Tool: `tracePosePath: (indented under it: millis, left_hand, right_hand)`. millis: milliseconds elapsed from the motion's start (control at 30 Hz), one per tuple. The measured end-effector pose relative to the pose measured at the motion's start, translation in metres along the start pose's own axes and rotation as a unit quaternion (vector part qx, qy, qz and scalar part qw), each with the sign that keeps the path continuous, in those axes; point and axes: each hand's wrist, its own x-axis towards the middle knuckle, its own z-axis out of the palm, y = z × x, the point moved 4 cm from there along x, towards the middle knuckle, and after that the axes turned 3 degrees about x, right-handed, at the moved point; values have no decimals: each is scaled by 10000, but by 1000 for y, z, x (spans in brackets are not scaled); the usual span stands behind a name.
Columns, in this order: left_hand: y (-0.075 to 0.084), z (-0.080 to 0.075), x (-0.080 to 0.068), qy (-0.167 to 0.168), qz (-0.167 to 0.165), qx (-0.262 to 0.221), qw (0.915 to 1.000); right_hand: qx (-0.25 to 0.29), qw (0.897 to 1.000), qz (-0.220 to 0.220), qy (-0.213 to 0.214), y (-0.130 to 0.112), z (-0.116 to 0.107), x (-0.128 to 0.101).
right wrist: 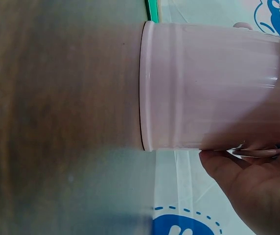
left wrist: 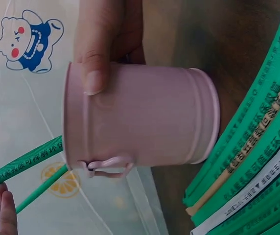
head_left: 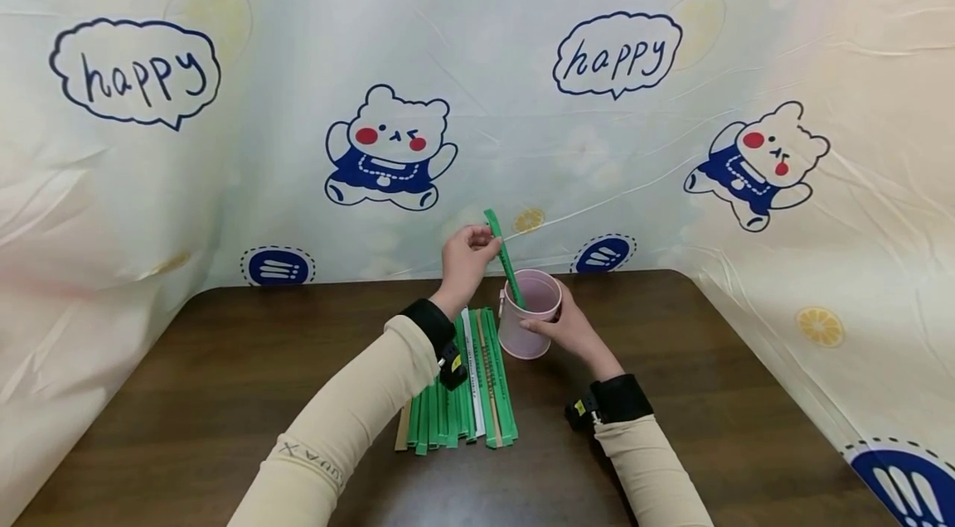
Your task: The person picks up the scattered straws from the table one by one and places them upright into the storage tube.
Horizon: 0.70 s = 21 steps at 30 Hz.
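Observation:
A pink cup (head_left: 526, 321) stands on the dark wooden table (head_left: 224, 361). My right hand (head_left: 564, 326) grips its side, thumb on the near wall; the cup (right wrist: 213, 85) fills the right wrist view beside my palm (right wrist: 250, 188). My left hand (head_left: 467, 256) pinches the top of a green wrapped chopstick packet (head_left: 504, 253), whose lower end dips into the cup. In the left wrist view the cup (left wrist: 140, 115) shows with a thumb (left wrist: 92, 54) on it and the green packet (left wrist: 25, 164) at the lower left. A row of several green and white packets (head_left: 462, 394) lies under my left forearm.
A cartoon-printed plastic sheet (head_left: 388, 146) walls in the table at the back and both sides. Bare wood lies to the left and right of the packets. The packet row (left wrist: 250, 161) sits close beside the cup's base.

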Motion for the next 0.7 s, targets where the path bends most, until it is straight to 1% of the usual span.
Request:
tracePosePath:
  millis: [200, 433, 533, 700]
  left_hand:
    - [-7, 6, -2, -25, -70, 17, 10000]
    - [-12, 10, -8, -164, -86, 133, 9997]
    - [-15, 11, -9, -160, -101, 193, 9996]
    - [-18, 13, -10, -89, -214, 265, 9994]
  right_hand:
    - [-68, 10000, -19, -11, 2, 0, 2]
    - [-52, 9999, -91, 138, 35, 1, 19]
    - [-122, 9996, -164, 198, 41, 1, 22]
    - [-113, 9993, -246, 241, 43, 1, 24]
